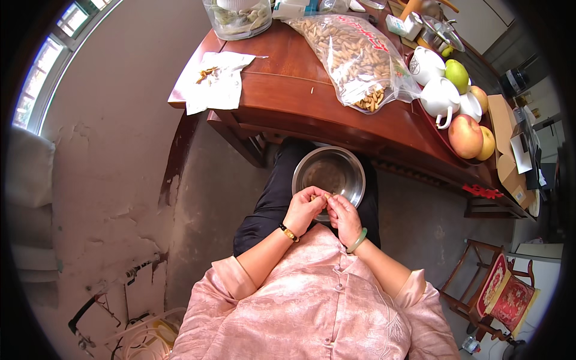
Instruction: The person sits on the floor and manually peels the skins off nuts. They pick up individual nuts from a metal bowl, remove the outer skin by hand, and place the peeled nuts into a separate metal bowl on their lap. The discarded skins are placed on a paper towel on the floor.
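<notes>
My left hand (307, 210) and my right hand (345, 220) meet fingertip to fingertip over the near rim of a stainless steel bowl (360, 177) on my lap. Pinched between the fingertips of both is a small tan nut or seed (327, 196). Another brown bit (313, 198) shows at my left fingers. The bowl's bottom is partly shaded, and my hands cover its near side. On the table, a clear plastic bag (355, 54) with red writing lies full of slender brown nuts or seeds, its near corner hanging toward the edge.
The dark red wooden table (279, 90) spans ahead. White tissue (220, 92) bears brown shell-like scraps (207, 75). A clear jar (243, 22) stands behind. To the right, a red tray (443, 135) holds white teapots (440, 96) and fruit (465, 135). A wooden chair (477, 288) stands lower right.
</notes>
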A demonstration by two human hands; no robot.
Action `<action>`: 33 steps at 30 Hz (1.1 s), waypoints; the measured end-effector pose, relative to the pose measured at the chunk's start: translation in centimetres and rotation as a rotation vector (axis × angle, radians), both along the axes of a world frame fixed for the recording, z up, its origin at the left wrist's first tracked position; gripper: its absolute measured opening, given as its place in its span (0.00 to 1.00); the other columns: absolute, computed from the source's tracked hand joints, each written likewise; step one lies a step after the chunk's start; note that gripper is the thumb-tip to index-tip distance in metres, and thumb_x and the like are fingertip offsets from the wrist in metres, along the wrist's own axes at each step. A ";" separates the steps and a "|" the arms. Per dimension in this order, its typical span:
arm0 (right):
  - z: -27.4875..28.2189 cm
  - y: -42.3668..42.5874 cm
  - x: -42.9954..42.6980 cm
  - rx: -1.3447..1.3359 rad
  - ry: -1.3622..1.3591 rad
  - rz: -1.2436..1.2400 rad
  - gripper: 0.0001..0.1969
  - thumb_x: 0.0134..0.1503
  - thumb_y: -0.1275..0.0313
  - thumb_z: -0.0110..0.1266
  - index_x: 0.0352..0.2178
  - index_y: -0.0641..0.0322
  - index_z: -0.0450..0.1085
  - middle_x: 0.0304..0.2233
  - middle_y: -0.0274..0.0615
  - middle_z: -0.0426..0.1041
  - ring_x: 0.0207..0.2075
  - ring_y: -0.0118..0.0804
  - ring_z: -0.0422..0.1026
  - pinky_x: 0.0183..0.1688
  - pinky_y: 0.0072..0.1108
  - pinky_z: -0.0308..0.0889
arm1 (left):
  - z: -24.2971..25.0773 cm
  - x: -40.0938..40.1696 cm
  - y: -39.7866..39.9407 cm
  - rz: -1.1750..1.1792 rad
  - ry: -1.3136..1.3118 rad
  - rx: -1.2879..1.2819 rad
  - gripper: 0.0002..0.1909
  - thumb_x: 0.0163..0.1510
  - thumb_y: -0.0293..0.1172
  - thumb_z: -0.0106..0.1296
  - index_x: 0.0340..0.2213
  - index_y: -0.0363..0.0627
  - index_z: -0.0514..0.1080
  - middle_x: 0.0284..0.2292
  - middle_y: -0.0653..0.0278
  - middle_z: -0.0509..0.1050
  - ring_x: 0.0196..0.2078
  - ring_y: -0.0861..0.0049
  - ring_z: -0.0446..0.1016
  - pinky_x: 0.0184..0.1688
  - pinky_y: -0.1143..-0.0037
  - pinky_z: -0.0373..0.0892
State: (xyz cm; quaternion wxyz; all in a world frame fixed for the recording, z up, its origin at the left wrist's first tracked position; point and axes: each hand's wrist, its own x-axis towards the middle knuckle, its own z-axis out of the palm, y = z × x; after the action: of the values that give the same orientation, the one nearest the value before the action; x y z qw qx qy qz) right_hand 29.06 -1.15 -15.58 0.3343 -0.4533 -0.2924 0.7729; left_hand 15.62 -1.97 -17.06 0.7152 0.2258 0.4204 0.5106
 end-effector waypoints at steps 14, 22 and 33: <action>0.0 0.2 0.2 -0.197 0.171 -0.016 0.10 0.55 0.67 0.44 0.20 0.53 0.60 0.12 0.21 0.51 0.10 0.14 0.45 0.12 0.09 0.40 | 0.1 1.2 -0.4 0.105 0.333 0.155 0.02 0.47 0.22 0.42 0.25 0.39 0.65 0.16 0.77 0.61 0.16 0.95 0.54 0.17 0.89 0.50; -0.9 0.1 0.5 -0.218 0.201 0.011 0.11 0.56 0.67 0.43 0.19 0.54 0.59 0.11 0.22 0.50 0.09 0.15 0.44 0.11 0.09 0.40 | 0.3 0.8 -0.6 0.070 0.122 -0.010 0.02 0.48 0.22 0.43 0.23 0.39 0.65 0.15 0.77 0.61 0.16 0.94 0.55 0.16 0.88 0.51; -0.6 0.1 0.3 -0.245 0.208 0.016 0.12 0.55 0.65 0.45 0.19 0.55 0.59 0.10 0.22 0.50 0.09 0.15 0.44 0.11 0.09 0.40 | -0.2 0.3 -0.4 0.025 0.119 0.017 0.02 0.46 0.21 0.46 0.23 0.39 0.64 0.20 0.68 0.69 0.21 0.88 0.65 0.24 0.87 0.62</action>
State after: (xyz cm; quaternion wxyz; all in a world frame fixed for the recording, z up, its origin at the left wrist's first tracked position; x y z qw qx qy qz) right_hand 29.36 -1.04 -16.15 0.2988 -0.4057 -0.1634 0.8482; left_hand 15.94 -2.38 -17.25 0.6805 0.2566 0.4606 0.5088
